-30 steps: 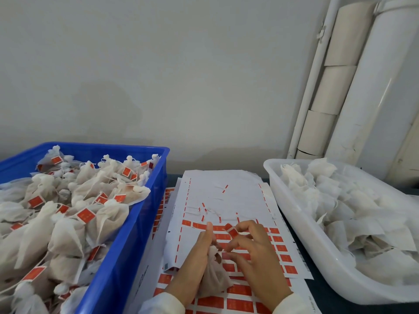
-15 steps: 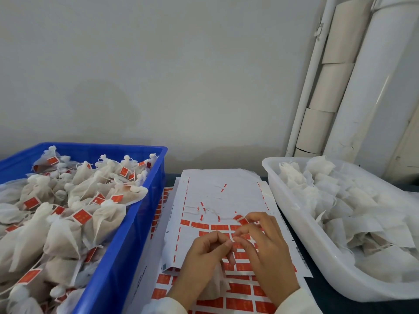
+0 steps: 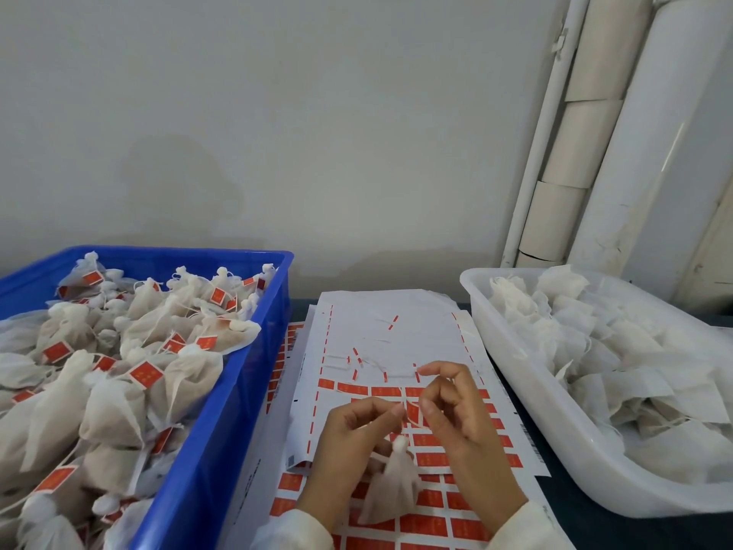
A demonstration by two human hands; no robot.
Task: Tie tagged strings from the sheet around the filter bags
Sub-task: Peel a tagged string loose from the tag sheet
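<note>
Soft even light, wide-angle edge bending

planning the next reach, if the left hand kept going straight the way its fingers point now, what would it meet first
The left hand points its fingers right, toward the right hand, which it would likely meet first. The gap is small; depth between them is unclear. The filter bag hangs below that line.

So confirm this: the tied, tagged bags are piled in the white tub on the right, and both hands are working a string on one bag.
Wrong tub. The head view shows the tied, tagged bags piled in the blue crate on the left; the rest stands.
</note>
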